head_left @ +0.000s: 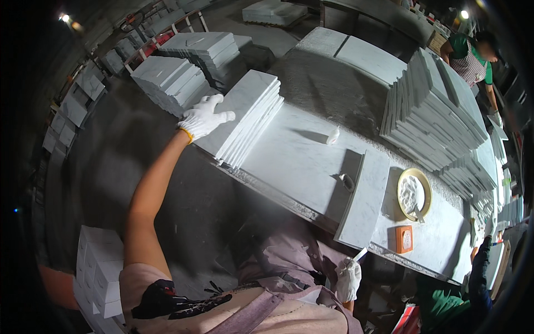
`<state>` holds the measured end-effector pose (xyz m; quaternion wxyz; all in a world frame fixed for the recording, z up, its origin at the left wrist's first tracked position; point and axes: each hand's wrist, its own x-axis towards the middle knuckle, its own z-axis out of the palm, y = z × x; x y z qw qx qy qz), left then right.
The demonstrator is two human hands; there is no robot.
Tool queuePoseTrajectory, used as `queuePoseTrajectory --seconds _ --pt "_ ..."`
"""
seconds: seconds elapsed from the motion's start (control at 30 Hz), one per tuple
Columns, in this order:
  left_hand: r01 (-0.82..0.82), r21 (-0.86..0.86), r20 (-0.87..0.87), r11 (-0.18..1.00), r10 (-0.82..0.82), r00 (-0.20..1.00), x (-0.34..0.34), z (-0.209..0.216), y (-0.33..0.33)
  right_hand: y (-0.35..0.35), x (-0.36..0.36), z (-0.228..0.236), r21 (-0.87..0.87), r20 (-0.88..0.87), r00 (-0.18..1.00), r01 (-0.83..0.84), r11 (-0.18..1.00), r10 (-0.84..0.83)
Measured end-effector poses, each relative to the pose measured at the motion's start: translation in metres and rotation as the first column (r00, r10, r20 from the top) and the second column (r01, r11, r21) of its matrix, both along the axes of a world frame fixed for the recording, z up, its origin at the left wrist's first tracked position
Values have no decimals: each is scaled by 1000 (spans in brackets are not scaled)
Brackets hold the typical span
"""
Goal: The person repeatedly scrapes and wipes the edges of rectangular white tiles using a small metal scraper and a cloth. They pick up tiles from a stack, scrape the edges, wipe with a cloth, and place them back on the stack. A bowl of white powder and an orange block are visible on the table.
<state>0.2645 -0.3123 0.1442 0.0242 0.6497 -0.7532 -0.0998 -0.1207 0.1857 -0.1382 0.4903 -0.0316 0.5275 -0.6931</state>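
My left hand [206, 118], in a white knit glove with a yellow cuff, is stretched out to the far left with its fingers spread. It touches the left edge of a stack of grey-white marble slabs [245, 108]. Low in front of my body, my right hand [349, 280], also gloved, is closed round a thin pale flat tool [360, 254], whose exact kind is unclear. Just beyond that tool's tip lies a single marble slab [364, 200], its near end reaching the table edge.
The stone-topped table [295, 150] carries a small white bottle [332, 135], a yellow bowl [428, 192] of white paste with a scraper [418, 214], and an orange box [404, 239]. Tall slab stacks [434, 111] stand at right. A co-worker [473, 61] is at far right; another person's green garment [445, 303] shows nearer.
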Motion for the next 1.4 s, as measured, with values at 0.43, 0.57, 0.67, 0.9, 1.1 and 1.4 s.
queuePoseTrajectory --seconds 0.43,0.57,0.67,0.9,1.1,1.4 --pt "-24 52 -133 998 31 991 -61 -50 -90 14 4 -1 -26 -6 999 48 999 -48" --pt "-10 9 -97 1000 11 995 -57 -56 -94 16 2 -8 -62 9 1000 19 998 -19" --pt "114 -35 -198 993 -119 973 -54 -59 -93 17 0 -18 37 -91 996 -12 999 16" --pt "-9 75 -54 997 14 998 -74 -47 -92 20 -7 -24 166 20 995 -98 981 96" --pt "-56 62 -66 997 60 996 -88 -42 -90 22 -3 -25 106 45 994 -104 989 100" --pt "-84 6 -95 996 84 992 -79 -61 -108 21 0 -32 97 -1 997 -74 993 75"
